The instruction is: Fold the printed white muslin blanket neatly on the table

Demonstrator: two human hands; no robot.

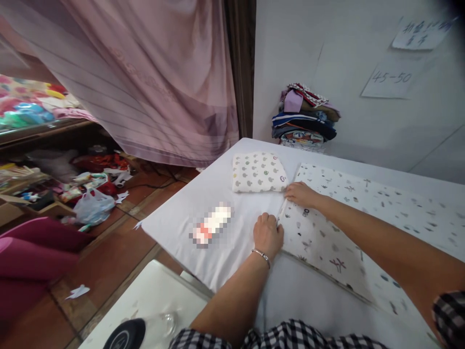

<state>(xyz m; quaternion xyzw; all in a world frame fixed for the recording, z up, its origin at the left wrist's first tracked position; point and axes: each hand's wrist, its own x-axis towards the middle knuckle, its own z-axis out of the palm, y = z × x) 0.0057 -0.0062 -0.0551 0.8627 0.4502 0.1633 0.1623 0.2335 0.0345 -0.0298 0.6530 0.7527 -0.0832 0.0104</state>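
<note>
A long white cloth [327, 232] with small leaf and plant prints lies folded in layers across the right of the table. My left hand [268, 235], a silver bracelet on its wrist, is at the cloth's left end near the front corner, fingers curled and thumb against the edge. Farther back, my right hand [301, 195] has its fingers closed on the same end at the far corner. Just beyond it is a folded white cloth with grey prints [258, 173], close to my right fingertips. The undersides of both hands are hidden.
A blurred-out item [211, 224] lies on the white-covered table [174, 220]. A stack of folded clothes [305, 116] stands against the wall. Front left, a white surface [156, 286] bears a clear container with a black lid [125, 334]. Bags and boxes clutter the floor beneath a pink curtain [174, 72].
</note>
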